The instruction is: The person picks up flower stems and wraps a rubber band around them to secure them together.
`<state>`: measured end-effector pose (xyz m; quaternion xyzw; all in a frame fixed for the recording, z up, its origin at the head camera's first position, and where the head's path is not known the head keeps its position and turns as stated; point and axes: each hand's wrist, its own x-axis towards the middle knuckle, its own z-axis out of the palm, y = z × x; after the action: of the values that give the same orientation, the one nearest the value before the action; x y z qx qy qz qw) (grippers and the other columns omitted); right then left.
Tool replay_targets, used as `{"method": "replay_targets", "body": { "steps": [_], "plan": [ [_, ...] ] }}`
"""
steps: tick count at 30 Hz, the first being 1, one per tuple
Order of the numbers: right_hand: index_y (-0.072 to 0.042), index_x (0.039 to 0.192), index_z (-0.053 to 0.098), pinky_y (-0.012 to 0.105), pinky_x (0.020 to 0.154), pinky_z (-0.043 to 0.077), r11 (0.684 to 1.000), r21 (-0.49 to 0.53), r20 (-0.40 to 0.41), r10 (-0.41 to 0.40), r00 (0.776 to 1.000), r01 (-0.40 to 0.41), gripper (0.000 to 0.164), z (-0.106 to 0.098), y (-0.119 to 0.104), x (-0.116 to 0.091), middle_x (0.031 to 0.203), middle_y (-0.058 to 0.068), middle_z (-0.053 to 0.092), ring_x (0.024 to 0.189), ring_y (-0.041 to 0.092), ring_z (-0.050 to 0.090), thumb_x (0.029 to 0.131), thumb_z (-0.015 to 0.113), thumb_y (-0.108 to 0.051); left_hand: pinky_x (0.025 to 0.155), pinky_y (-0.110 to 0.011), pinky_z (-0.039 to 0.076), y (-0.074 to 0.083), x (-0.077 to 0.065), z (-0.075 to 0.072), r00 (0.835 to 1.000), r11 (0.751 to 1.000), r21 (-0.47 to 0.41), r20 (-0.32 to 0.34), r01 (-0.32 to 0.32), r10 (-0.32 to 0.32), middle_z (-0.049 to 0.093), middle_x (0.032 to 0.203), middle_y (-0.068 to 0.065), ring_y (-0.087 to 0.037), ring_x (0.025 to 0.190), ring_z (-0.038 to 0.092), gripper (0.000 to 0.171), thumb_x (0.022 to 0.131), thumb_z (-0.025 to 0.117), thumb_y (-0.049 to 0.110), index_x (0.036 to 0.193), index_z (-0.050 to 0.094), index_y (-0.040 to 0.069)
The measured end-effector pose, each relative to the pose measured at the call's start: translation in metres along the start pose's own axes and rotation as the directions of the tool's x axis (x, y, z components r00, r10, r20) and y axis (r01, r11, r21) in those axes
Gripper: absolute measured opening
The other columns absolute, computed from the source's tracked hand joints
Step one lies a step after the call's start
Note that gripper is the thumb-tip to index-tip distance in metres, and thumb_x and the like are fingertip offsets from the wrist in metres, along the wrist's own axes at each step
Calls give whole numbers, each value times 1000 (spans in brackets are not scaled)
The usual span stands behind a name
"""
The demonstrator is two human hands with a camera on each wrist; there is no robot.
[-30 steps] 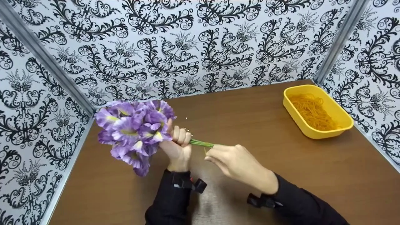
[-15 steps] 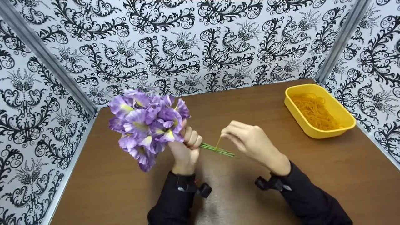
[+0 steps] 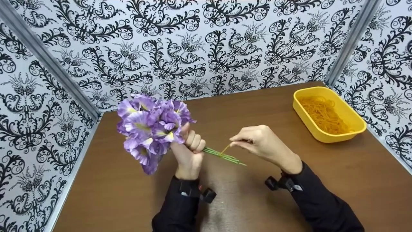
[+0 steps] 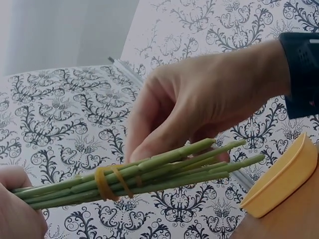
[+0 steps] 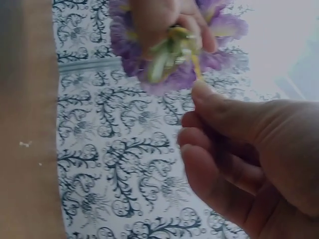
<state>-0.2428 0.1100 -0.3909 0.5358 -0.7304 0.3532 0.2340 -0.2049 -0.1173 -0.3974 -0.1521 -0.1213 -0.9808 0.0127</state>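
Observation:
My left hand (image 3: 190, 154) grips a bunch of purple artificial irises (image 3: 145, 129) by the stems, just below the blooms. The green stems (image 4: 164, 172) stick out to the right past that fist, their cut ends bare. A yellow rubber band (image 4: 105, 182) is wound round the stems about midway along the exposed part, seen as loops in the left wrist view. My right hand (image 3: 264, 143) pinches a stretched part of the band between thumb and fingertips, drawn out up and right from the stems. The right wrist view shows this strand at the thumb tip (image 5: 202, 89).
A yellow plastic tub (image 3: 333, 138) holding many loose rubber bands (image 3: 323, 114) stands at the back right of the brown table (image 3: 251, 109). Patterned black-and-white panels (image 3: 206, 48) with grey metal edging close in the back and both sides.
My right hand has drawn back from the stems, up and to the right, pulling the rubber band out. The stem ends have come into view. My left hand and the irises have shifted slightly right.

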Motion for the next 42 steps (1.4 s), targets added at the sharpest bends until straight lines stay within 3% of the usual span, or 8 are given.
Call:
{"method": "replay_targets", "body": {
  "steps": [7,19,25,29,33,36,39,42],
  "plan": [
    [-10,96,77,20,58,52,999,9,6,-31,1000,31,15,-13,-11,3,87,-4,73,70,7,66,83,81,-3,44,-17,6,2,1,0,1000,1000,5,15,-23,23,12,56,9,-3,46,9,61,82,76,13,64,18,17],
    [-16,97,70,13,56,47,996,29,117,75,990,-79,7,-22,-26,3,81,-9,66,62,1,57,93,73,-10,44,-17,6,3,0,4,996,998,19,75,-58,56,10,56,8,-3,47,7,58,86,72,15,64,18,17],
    [-11,97,68,14,56,50,996,20,25,87,996,-87,10,-1,-9,4,83,-4,69,60,4,61,91,75,-7,44,-18,8,-11,-7,9,992,998,22,110,56,-59,13,56,8,-3,47,10,54,90,69,18,65,21,18],
    [-10,97,68,14,53,49,987,61,64,142,988,-145,5,22,10,-1,84,-4,70,57,5,61,95,71,-13,44,-18,8,-17,-9,10,985,994,-39,141,105,-98,13,54,9,-3,46,10,55,93,64,15,63,18,18],
    [-8,96,68,17,52,50,983,106,89,144,986,-153,5,51,23,-7,80,-1,71,56,9,63,94,71,-12,43,-17,8,-15,-7,4,991,988,-145,129,50,-31,12,54,10,-3,46,9,56,93,62,11,62,17,20],
    [-7,97,69,19,49,50,954,215,118,187,975,-209,1,74,21,-12,78,3,71,55,11,63,96,68,-7,43,-18,8,-9,-4,0,993,980,-198,114,-7,30,12,54,9,-4,46,9,56,92,61,10,61,16,20],
    [-9,100,69,15,47,48,934,264,136,213,968,-242,6,95,10,-17,77,1,71,51,5,61,100,63,-10,43,-19,8,2,-1,-2,991,973,-209,72,-95,112,12,54,9,-4,46,10,57,91,63,9,61,16,20],
    [-10,99,68,12,51,48,949,237,119,183,976,-207,10,112,-4,-18,77,-3,70,56,1,62,102,62,-17,42,-19,9,16,1,-4,976,956,-197,-15,-215,216,15,53,9,-4,45,12,57,88,65,8,63,16,21]
  ]
}}
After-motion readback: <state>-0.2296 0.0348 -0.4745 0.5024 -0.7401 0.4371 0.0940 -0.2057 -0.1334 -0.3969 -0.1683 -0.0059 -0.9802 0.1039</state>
